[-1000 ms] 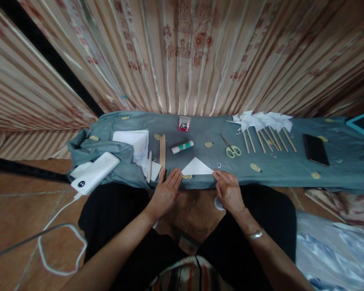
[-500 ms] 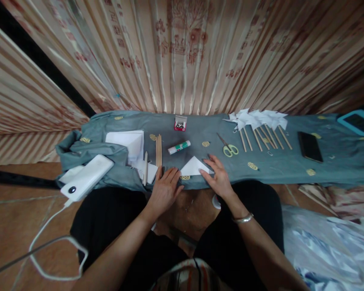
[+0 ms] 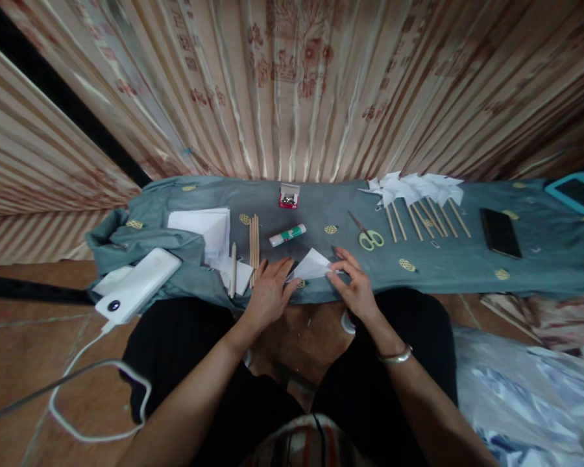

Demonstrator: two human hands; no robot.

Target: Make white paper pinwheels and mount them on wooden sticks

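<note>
A white paper (image 3: pixel 312 264), folded to a triangle, lies near the front edge of the cloth-covered table. My right hand (image 3: pixel 355 285) pinches its right corner between thumb and fingers, and the layers look slightly raised there. My left hand (image 3: pixel 267 292) rests at the left corner, fingers stretched out flat and touching the paper's edge. Just left of that hand are several thin wooden sticks (image 3: pixel 254 243) and a white pen-like tool (image 3: pixel 233 269). Behind the paper lies a glue stick (image 3: pixel 287 235) with a green label. Green-handled scissors (image 3: pixel 370 240) lie to the right.
A small red box of metal pieces (image 3: pixel 289 196) stands at the back. Paper pinwheels on sticks (image 3: pixel 413 191) lie right, beside a dark phone (image 3: pixel 500 233) and a blue-framed device (image 3: pixel 577 193). Paper sheets (image 3: pixel 199 224) and a cabled white power bank (image 3: pixel 139 285) are left.
My right hand has closed on the paper's right corner and lifted it a little. My left hand has shifted slightly right, toward the left corner.
</note>
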